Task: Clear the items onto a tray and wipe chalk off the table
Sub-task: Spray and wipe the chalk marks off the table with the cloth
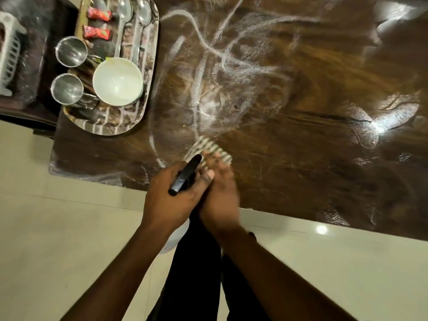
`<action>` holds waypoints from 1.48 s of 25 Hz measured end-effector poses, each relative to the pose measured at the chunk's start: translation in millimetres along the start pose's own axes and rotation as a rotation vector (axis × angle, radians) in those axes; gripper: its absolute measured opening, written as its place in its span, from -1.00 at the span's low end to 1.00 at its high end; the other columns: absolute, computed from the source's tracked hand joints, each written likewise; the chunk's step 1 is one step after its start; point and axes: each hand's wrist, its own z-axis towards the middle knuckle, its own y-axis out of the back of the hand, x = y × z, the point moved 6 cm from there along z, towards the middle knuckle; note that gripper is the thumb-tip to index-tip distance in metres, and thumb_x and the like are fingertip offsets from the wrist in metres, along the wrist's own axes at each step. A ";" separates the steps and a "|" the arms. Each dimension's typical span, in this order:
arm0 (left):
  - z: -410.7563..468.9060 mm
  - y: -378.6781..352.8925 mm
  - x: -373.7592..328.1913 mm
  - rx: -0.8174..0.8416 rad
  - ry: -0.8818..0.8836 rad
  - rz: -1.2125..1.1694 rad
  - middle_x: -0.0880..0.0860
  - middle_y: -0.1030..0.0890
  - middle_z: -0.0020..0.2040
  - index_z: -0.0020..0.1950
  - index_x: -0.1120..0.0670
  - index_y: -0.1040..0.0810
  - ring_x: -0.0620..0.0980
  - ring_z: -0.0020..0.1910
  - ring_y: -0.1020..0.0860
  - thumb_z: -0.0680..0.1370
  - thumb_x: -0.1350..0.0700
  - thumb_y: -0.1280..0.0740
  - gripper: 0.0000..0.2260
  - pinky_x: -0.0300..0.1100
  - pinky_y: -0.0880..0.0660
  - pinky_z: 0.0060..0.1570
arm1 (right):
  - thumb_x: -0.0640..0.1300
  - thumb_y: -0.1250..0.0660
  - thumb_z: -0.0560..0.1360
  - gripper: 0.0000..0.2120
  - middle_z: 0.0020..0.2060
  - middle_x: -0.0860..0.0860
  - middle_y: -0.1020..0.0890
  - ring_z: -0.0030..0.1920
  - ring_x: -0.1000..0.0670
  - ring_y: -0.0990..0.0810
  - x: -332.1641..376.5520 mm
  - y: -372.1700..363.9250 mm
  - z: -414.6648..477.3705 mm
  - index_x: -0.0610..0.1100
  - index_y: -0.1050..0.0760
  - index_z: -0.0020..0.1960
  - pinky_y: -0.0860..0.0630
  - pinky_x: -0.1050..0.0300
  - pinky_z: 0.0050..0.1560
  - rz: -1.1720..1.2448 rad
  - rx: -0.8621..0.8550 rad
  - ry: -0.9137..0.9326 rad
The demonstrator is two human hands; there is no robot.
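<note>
Clearly the clearing half looks done: the tray [148, 89] at the left end of the table [301, 158] carries two steel cups [71, 52], a white bowl [117, 82], spoons [125, 10] and red packets [98, 13]. So we judge the wiping to be the step in hand.

Our left hand [169, 191] grips a black object [185, 177], fingers wrapped round it, over the table's near edge. Our right hand [220, 188] sits close against it, laid on the striped cloth [208, 147]. It is motion-blurred, so we cannot tell whether its fingers curl into the cloth or press flat.

The chalk [208, 89] loops across the middle of the wood, beyond the cloth, with a pale smear among the lines.

To do this well we should flatten the cloth under the whole palm and sweep in overlapping passes from the far lines toward the near edge. We should also turn to a clean face once it greys — otherwise we only spread the dust. Near the tray we should ease off, lest the cloth nudge its rim.
</note>
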 end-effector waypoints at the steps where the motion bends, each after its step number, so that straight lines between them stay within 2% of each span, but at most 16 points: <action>1: 4.0 2.7 -1.2 -0.006 -0.001 0.000 -0.04 -0.63 -0.31 -0.18 0.01 -0.63 -0.06 -0.27 -0.64 0.53 -0.15 -0.55 -0.72 -0.06 -0.53 -0.17 | -0.12 -0.33 0.66 -0.40 0.65 -0.04 -0.38 0.71 -0.07 -0.20 20.8 -14.8 -14.5 0.04 -0.31 0.67 -0.20 -0.14 0.70 -0.027 0.117 0.205; 3: 9.9 5.9 0.1 0.014 0.007 0.003 0.03 -0.61 -0.34 -0.21 0.05 -0.61 -0.02 -0.30 -0.63 0.53 -0.15 -0.55 -0.68 -0.09 -0.52 -0.22 | -0.15 -0.52 0.53 -0.49 0.47 -0.15 -0.59 0.57 -0.21 -0.44 22.4 -13.2 -17.2 -0.09 -0.58 0.46 -0.41 -0.23 0.57 -0.070 0.211 0.642; 5: 11.7 11.0 -1.2 0.038 0.024 -0.012 -0.05 -0.47 -0.46 -0.34 0.04 -0.48 -0.10 -0.46 -0.46 0.55 -0.11 -0.53 -0.60 -0.26 -0.38 -0.35 | -0.11 -0.47 0.58 -0.58 0.50 -0.11 -0.57 0.57 -0.20 -0.45 -12.6 18.1 11.6 -0.03 -0.61 0.44 -0.40 -0.22 0.58 -0.135 0.274 0.752; 7: 14.7 16.1 -0.1 0.054 0.060 -0.057 -0.10 -0.33 -0.48 -0.36 0.09 -0.38 -0.13 -0.48 -0.35 0.55 -0.10 -0.54 -0.53 -0.34 -0.30 -0.40 | -0.08 -0.28 0.65 -0.47 0.63 -0.06 -0.41 0.65 -0.18 -0.33 -71.5 61.5 55.5 0.05 -0.43 0.61 -0.29 -0.21 0.64 -0.217 0.204 0.509; 10: 23.1 24.3 -3.3 0.057 0.037 -0.066 -0.04 -0.37 -0.48 -0.31 0.20 -0.46 -0.10 -0.47 -0.39 0.55 -0.10 -0.54 -0.53 -0.35 -0.34 -0.41 | -0.17 -0.15 0.60 -0.35 0.69 -0.06 -0.30 0.70 -0.16 -0.20 -134.1 121.6 107.7 0.07 -0.29 0.69 -0.23 -0.22 0.66 -0.077 -0.147 -0.145; 13: 33.6 30.9 -13.6 0.003 0.011 -0.078 0.00 -0.54 -0.43 -0.25 0.08 -0.62 -0.05 -0.42 -0.55 0.52 -0.13 -0.55 -0.67 -0.28 -0.44 -0.32 | -0.22 -0.16 0.61 -0.34 0.71 -0.07 -0.26 0.72 -0.17 -0.13 -96.3 97.9 118.2 0.02 -0.27 0.70 -0.14 -0.20 0.70 0.036 -0.352 -0.490; 15: 41.8 38.2 -19.0 -0.055 0.018 -0.123 -0.03 -0.64 -0.34 -0.19 -0.03 -0.67 -0.05 -0.32 -0.63 0.50 -0.14 -0.58 -0.77 -0.10 -0.55 -0.20 | -0.18 -0.17 0.62 -0.36 0.71 -0.05 -0.25 0.73 -0.16 -0.11 -36.3 58.4 106.7 0.03 -0.27 0.70 -0.14 -0.21 0.70 0.010 -0.225 -0.283; 17: 52.9 41.0 -26.0 -0.048 -0.016 -0.113 -0.01 -0.68 -0.30 -0.17 0.02 -0.69 -0.04 -0.27 -0.68 0.50 -0.10 -0.60 -0.77 -0.07 -0.60 -0.18 | -0.10 -0.25 0.65 -0.45 0.67 -0.06 -0.33 0.71 -0.14 -0.19 13.8 20.6 80.1 0.02 -0.38 0.64 -0.20 -0.26 0.67 -0.014 0.059 0.114; 20: 55.9 35.9 -42.1 -0.003 -0.044 -0.166 -0.11 -0.54 -0.49 -0.31 0.17 -0.57 -0.21 -0.48 -0.53 0.55 0.19 -0.56 -0.71 -0.44 -0.39 -0.39 | 0.07 -0.41 0.63 -0.56 0.55 -0.10 -0.52 0.60 -0.21 -0.41 20.4 8.5 67.8 -0.01 -0.58 0.48 -0.37 -0.30 0.57 -0.110 0.372 0.792; 22: 56.9 32.2 -47.8 0.025 -0.037 -0.228 -0.12 -0.37 -0.55 -0.41 0.16 -0.40 -0.20 -0.54 -0.38 0.55 0.27 -0.54 -0.57 -0.49 -0.29 -0.42 | 0.03 -0.26 0.68 -0.54 0.62 -0.05 -0.43 0.65 -0.18 -0.34 -10.5 26.2 104.3 0.05 -0.49 0.56 -0.36 -0.26 0.57 -0.250 0.454 0.904; 24: 63.9 34.7 -45.3 0.019 -0.036 -0.222 -0.10 -0.38 -0.48 -0.34 0.20 -0.43 -0.19 -0.48 -0.37 0.54 0.13 -0.58 -0.59 -0.42 -0.31 -0.36 | 0.00 -0.10 0.66 -0.43 0.70 -0.03 -0.28 0.67 -0.21 -0.28 -48.3 59.7 161.8 0.11 -0.32 0.67 -0.38 -0.27 0.57 -0.279 0.317 0.608; 27: 76.0 39.7 -49.1 0.017 -0.036 -0.087 -0.03 -0.64 -0.32 -0.18 0.06 -0.64 -0.07 -0.30 -0.63 0.52 -0.12 -0.58 -0.71 -0.13 -0.53 -0.19 | -0.11 -0.09 0.61 -0.36 0.72 -0.06 -0.23 0.67 -0.25 -0.24 -89.6 116.8 223.5 0.10 -0.26 0.70 -0.36 -0.31 0.57 -0.116 -0.099 -0.062; 30: 86.8 41.2 -63.1 -0.030 -0.064 -0.054 0.07 -0.66 -0.27 -0.14 0.07 -0.66 -0.05 -0.28 -0.65 0.51 -0.12 -0.58 -0.72 -0.18 -0.53 -0.21 | -0.14 -0.18 0.63 -0.34 0.72 -0.11 -0.21 0.72 -0.23 -0.14 -57.4 96.4 226.0 0.03 -0.21 0.72 -0.19 -0.36 0.65 -0.100 -0.228 -0.263; 34: 109.7 38.5 -85.3 -0.064 -0.026 -0.001 0.07 -0.56 -0.39 -0.25 0.06 -0.63 -0.17 -0.41 -0.50 0.49 -0.13 -0.59 -0.69 -0.32 -0.37 -0.37 | -0.11 -0.39 0.57 -0.35 0.62 -0.22 -0.39 0.63 -0.28 -0.33 16.1 30.5 173.3 -0.08 -0.35 0.65 -0.29 -0.30 0.63 -0.086 0.263 0.473; 36: 120.2 36.3 -97.4 -0.081 -0.028 0.017 0.00 -0.55 -0.45 -0.29 0.07 -0.61 -0.18 -0.47 -0.49 0.46 -0.17 -0.59 -0.64 -0.27 -0.40 -0.39 | -0.04 -0.45 0.56 -0.51 0.44 -0.22 -0.60 0.47 -0.29 -0.55 12.5 38.1 174.0 -0.13 -0.58 0.47 -0.50 -0.25 0.49 -0.141 0.338 0.919; 37: 125.3 34.5 -103.4 -0.095 -0.033 0.019 0.04 -0.56 -0.44 -0.28 0.12 -0.60 -0.13 -0.49 -0.49 0.45 -0.19 -0.58 -0.59 -0.18 -0.44 -0.38 | 0.00 -0.38 0.58 -0.54 0.44 -0.19 -0.60 0.47 -0.27 -0.56 1.7 48.0 190.3 -0.09 -0.60 0.45 -0.51 -0.27 0.48 -0.207 0.360 0.994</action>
